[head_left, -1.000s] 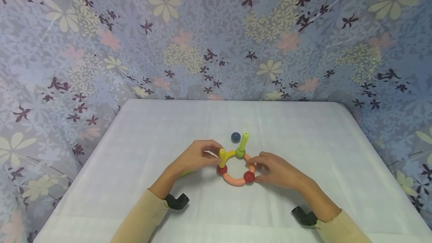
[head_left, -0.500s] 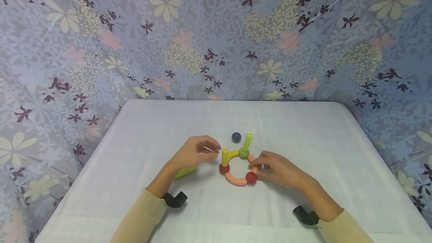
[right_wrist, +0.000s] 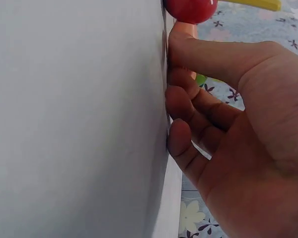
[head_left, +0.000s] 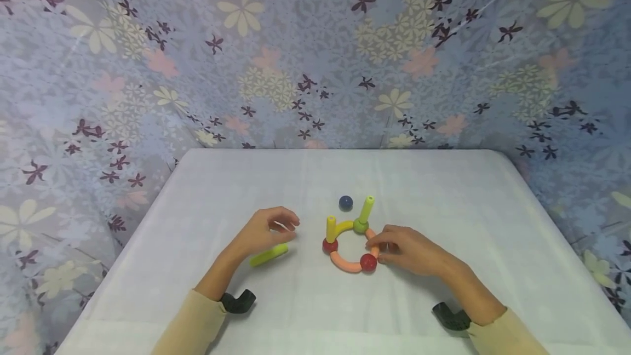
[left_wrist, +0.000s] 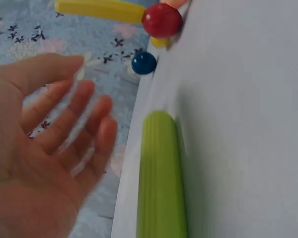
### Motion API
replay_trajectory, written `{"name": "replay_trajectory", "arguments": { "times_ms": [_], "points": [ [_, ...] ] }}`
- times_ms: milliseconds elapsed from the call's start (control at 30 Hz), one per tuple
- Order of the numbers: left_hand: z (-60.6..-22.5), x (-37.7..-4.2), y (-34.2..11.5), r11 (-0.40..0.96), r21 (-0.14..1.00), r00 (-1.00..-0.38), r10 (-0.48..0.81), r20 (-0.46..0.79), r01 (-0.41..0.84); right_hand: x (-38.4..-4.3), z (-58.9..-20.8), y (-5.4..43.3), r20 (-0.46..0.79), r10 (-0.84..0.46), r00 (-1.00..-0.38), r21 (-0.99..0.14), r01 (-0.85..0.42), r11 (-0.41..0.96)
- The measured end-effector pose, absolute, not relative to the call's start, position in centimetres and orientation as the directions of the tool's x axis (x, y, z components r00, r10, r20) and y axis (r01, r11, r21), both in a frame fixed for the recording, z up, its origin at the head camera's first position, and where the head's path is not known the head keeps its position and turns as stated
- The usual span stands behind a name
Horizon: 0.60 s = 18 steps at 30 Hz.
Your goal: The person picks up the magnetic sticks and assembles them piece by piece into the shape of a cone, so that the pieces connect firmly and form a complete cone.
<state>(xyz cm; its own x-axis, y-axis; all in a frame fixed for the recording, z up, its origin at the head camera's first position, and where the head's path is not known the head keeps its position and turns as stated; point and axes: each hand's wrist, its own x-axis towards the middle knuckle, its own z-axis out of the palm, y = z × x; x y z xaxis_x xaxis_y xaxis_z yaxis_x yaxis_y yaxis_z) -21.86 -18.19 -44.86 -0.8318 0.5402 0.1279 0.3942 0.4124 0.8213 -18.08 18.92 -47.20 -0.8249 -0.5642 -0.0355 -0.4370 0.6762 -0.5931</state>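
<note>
A white-covered table (head_left: 443, 196) is filling the lower half of the head view, its rounded far corners showing at mid-height left and right, and faint creases are running over its covering. A backdrop (head_left: 315, 43) is rising behind it across the top and down both sides, carrying pale blue, cream, pink and dark maroon flowers.

Just right of the frame's centre, below mid-height, a ring of curved rods and balls (head_left: 345, 265) is lying on the white surface. A yellow rod (head_left: 331, 229) is standing up from its left red ball, and a lime rod (head_left: 366, 210) is leaning slightly right from its green ball. A dark blue ball (head_left: 346, 203) is resting just above the ring in the frame.

At the ring's right, the right hand (head_left: 414, 251) is pinching an orange curved rod (head_left: 375, 248) between thumb and curled fingers. Left of centre, the left hand (head_left: 266, 229) is hovering with fingers loosely spread and holding nothing, while a green rod (head_left: 268, 255) is lying below it.
</note>
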Motion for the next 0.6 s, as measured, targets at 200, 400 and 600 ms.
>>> {"name": "replay_trajectory", "arguments": {
  "times_ms": [200,400,600],
  "points": [
    [-45.7,-21.5,-20.2,0.523,0.791,-0.893,0.446,0.061,0.316,-18.4,-46.8,19.3,-0.067,-0.589,-0.805,-0.553,-0.461,0.694],
    [-46.2,-20.4,-21.0,0.580,0.753,-0.886,0.464,0.009,0.311,-18.5,-46.8,19.5,-0.038,-0.591,-0.806,-0.547,-0.478,0.687],
    [-47.0,-20.0,-21.1,0.614,0.709,-0.870,0.494,-0.002,0.347,-18.7,-47.1,19.7,-0.035,-0.553,-0.832,-0.558,-0.443,0.702]
  ]
}}
